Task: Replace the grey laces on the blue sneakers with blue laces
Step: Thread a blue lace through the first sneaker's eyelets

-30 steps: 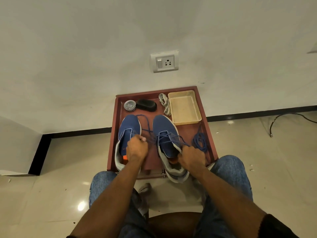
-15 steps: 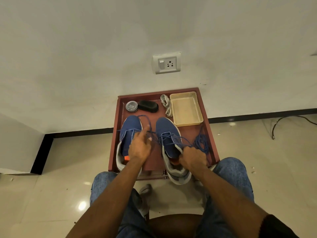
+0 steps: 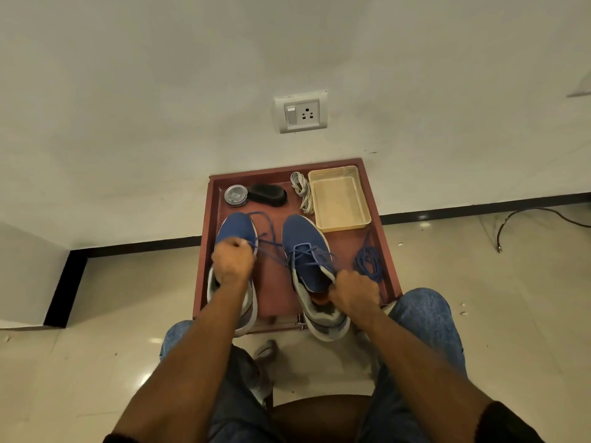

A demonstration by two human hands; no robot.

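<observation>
Head view looks down on a low reddish desk (image 3: 388, 251) set against the wall, with two blue sneakers on it, toes pointing far, heels near. On the left sneaker (image 3: 235, 230) the left hand (image 3: 232, 265) is curled closed over the lacing area and pinches a blue lace (image 3: 271, 247); whether the end is already through an eyelet I cannot tell. This lace runs to the right across the gap to the right sneaker (image 3: 305, 247), and a loop of it lies far, beside the left toe. The right hand (image 3: 353, 294) grips the near collar of the right sneaker, with the fingers closed on it, and holds the shoe steady. A second blue lace (image 3: 367, 262) lies in a loose bundle just right of the right sneaker, close to the right hand. The grey laces (image 3: 302, 191) lie far on the desk, between a black brush (image 3: 268, 195) and a beige tray (image 3: 339, 199).

I judge that the next pull goes along the long axis of the lace, leftward and near, so the left hand is the one to do it.
</observation>
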